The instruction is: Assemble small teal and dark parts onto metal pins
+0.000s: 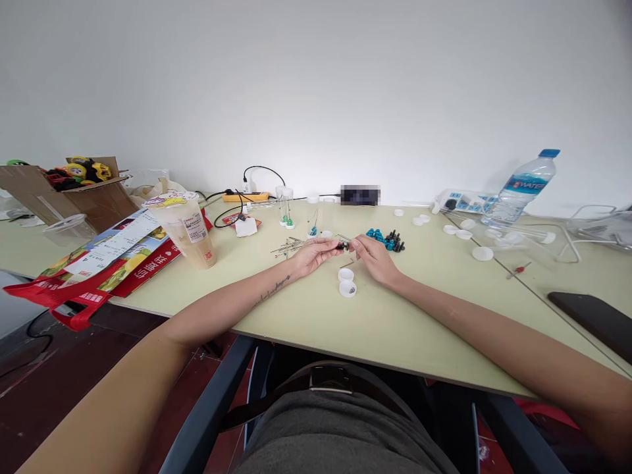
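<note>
A person seated at a pale green counter (306,316) pinches a small dark part (342,245) between both hands, just above the surface near its middle. The left hand (312,254) has its fingers curled closed around the part's left end; the right hand (374,255) closes its fingertips on the right end. What the part is cannot be told at this size.

Just near of the hands lie two white caps (346,282), one with something dark inside. Just beyond the right hand sits a heap of blue and black pieces (386,239); beyond the left hand lies a scatter of thin pins (289,247), with clear tubes (285,205) standing farther back.

The hold looks slight: a slip of either pinch would likely drop the part onto the counter, where it could roll among the pins or knock the open caps and spill what they hold. A sweep of the left forearm could also catch the tall drink cup (186,229) standing at the left, beside a red bag (93,270). At the far right a water bottle (522,187) lies tilted, well apart from the work, and a dark phone (592,319) rests near the right edge.
</note>
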The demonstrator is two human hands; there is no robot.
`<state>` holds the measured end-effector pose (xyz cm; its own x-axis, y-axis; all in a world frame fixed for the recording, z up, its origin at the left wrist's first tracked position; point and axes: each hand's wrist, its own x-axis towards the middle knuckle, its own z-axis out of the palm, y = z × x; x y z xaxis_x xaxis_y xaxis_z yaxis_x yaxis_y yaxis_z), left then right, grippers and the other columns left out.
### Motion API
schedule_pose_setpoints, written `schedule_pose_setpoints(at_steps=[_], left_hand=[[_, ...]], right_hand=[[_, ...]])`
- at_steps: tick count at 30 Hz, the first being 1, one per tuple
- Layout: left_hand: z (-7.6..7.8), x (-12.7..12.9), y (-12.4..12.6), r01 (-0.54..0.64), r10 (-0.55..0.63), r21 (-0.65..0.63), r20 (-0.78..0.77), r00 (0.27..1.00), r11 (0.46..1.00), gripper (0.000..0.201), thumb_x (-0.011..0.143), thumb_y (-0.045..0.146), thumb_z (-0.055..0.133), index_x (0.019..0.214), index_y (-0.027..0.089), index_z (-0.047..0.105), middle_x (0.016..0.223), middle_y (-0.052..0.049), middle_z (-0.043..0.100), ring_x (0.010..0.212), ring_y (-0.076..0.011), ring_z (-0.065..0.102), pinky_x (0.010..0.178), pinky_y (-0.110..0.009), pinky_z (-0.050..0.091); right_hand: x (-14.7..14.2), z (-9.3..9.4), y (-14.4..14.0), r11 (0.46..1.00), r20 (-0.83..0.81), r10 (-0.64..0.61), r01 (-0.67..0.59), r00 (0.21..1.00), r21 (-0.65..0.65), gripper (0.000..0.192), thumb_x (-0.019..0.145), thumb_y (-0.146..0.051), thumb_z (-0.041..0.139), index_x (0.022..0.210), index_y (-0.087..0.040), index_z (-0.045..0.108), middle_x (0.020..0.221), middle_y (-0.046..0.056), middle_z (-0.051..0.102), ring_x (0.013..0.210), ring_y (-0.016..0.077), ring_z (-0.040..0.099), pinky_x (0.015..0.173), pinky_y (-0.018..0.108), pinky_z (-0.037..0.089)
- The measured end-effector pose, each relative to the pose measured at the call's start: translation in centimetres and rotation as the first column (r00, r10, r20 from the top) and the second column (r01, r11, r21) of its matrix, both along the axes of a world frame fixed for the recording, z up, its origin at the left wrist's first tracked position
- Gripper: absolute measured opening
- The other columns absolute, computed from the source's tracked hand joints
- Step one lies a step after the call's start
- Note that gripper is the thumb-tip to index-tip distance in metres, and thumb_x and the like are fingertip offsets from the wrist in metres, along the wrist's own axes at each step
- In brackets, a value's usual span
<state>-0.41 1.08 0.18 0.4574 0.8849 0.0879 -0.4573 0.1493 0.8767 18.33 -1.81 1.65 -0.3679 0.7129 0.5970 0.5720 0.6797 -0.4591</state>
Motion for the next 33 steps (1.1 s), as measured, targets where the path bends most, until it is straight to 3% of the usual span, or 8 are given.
schedule_pose_setpoints(at_steps=[6, 11, 15, 22, 27, 33], left_hand=[[0.14, 0.02, -0.14, -0.021, 0.021, -0.009, -0.016, 1.0, 1.0, 0.01, 0.072, 0.01, 0.063, 0.081, 0.007, 0.067, 0.08, -0.006, 0.068, 0.077, -0.0112, 0.065, 0.084, -0.021, 0.048], [0.37, 0.01, -0.33, -0.005, 0.005, -0.007, 0.003, 1.0, 1.0, 0.01, 0.071, 0.01, 0.064, 0.08, 0.007, 0.067, 0.079, -0.006, 0.068, 0.075, -0.0109, 0.065, 0.078, -0.019, 0.049], [0.36, 0.01, -0.35, -0.011, 0.011, -0.007, -0.005, 1.0, 1.0, 0.011, 0.071, 0.01, 0.064, 0.081, 0.007, 0.067, 0.08, -0.007, 0.068, 0.075, -0.0106, 0.065, 0.08, -0.02, 0.048], [0.25, -0.01, -0.33, -0.006, 0.006, 0.014, -0.005, 1.0, 1.0, 0.014, 0.071, 0.012, 0.065, 0.084, 0.006, 0.067, 0.084, -0.007, 0.068, 0.075, -0.01, 0.064, 0.077, -0.017, 0.049], [0.23, 0.02, -0.31, -0.012, 0.012, -0.001, 0.003, 1.0, 1.0, 0.013, 0.071, 0.011, 0.065, 0.083, 0.006, 0.067, 0.082, -0.007, 0.068, 0.076, -0.0107, 0.065, 0.078, -0.019, 0.049], [0.2, 0.04, -0.2, -0.034, 0.034, -0.012, -0.018, 0.999, 0.999, 0.012, 0.071, 0.011, 0.064, 0.083, 0.007, 0.067, 0.083, -0.008, 0.068, 0.076, -0.0105, 0.065, 0.082, -0.021, 0.048]], right_hand=[[-0.02, -0.06, 0.0, 0.999, -0.042, -0.032, 0.032, 0.999, -0.006, 0.036, 0.091, -0.046, 0.032, 0.093, -0.02, 0.056, 0.08, 0.004, 0.059, 0.069, 0.0159, 0.054, 0.066, 0.029, 0.039], [0.01, 0.0, -0.06, 1.0, -0.025, -0.019, 0.02, 0.999, 0.006, 0.042, 0.091, -0.047, 0.028, 0.083, -0.02, 0.058, 0.075, 0.004, 0.059, 0.069, 0.0168, 0.054, 0.068, 0.03, 0.039], [0.02, 0.06, -0.18, 1.0, -0.065, -0.007, 0.007, 0.998, 0.001, 0.039, 0.091, -0.047, 0.03, 0.098, -0.02, 0.058, 0.085, 0.005, 0.06, 0.069, 0.0156, 0.054, 0.069, 0.03, 0.04], [0.17, 0.07, -0.15, 1.0, -0.018, 0.026, -0.026, 1.0, -0.011, 0.044, 0.092, -0.046, 0.028, 0.078, -0.019, 0.059, 0.068, 0.003, 0.056, 0.071, 0.0161, 0.054, 0.072, 0.029, 0.039], [0.14, 0.15, -0.25, 0.999, -0.053, -0.001, -0.001, 0.999, -0.034, 0.043, 0.091, -0.049, 0.028, 0.1, -0.02, 0.058, 0.08, 0.004, 0.061, 0.07, 0.0164, 0.055, 0.071, 0.03, 0.041], [0.13, 0.15, -0.32, 0.998, -0.042, 0.005, -0.008, 0.999, -0.07, 0.049, 0.091, -0.051, 0.026, 0.075, -0.019, 0.06, 0.064, 0.002, 0.056, 0.067, 0.0165, 0.055, 0.072, 0.03, 0.041]])
